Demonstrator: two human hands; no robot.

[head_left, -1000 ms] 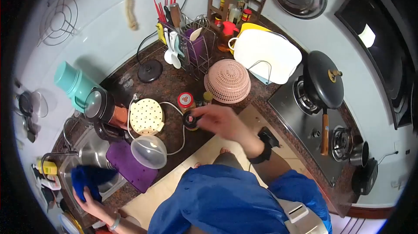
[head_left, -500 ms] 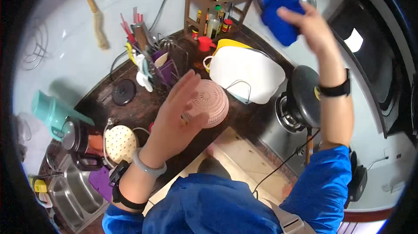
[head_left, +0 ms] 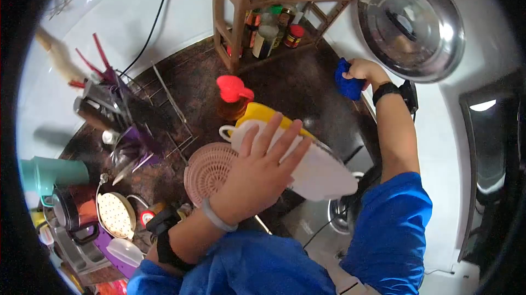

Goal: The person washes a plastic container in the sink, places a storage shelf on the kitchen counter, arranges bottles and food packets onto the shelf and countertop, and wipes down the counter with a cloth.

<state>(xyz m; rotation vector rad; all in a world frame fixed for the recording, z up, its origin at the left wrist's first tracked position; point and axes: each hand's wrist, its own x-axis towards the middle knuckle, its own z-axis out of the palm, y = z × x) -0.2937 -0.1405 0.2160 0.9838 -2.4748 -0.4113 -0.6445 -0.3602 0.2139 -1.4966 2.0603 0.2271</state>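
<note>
My left hand [head_left: 260, 177] has its fingers spread across the face of a white cutting board [head_left: 323, 171]. Behind that board, the edge of a yellow cutting board [head_left: 257, 113] shows. Both boards lean toward me, away from the wall. A crumpled blue cloth [head_left: 348, 85] is gripped in my right hand [head_left: 366, 73], at the back edge of the counter where it meets the wall. Just left of my left hand sits a pink plastic basket [head_left: 208, 171]. A bottle with a red top [head_left: 233, 89] stands beyond the boards.
A brown shelf rack [head_left: 233, 26] with several bottles stands in the corner. The large metal lid [head_left: 411, 23] hangs on the wall above my right hand. On the left are a utensil holder [head_left: 126, 108], a turquoise jug [head_left: 60, 174] and a sink [head_left: 76, 254].
My right hand has brought the blue cloth down from in front of the lid to the counter's back edge. My left hand has moved onto the white board, which now tilts toward me.
</note>
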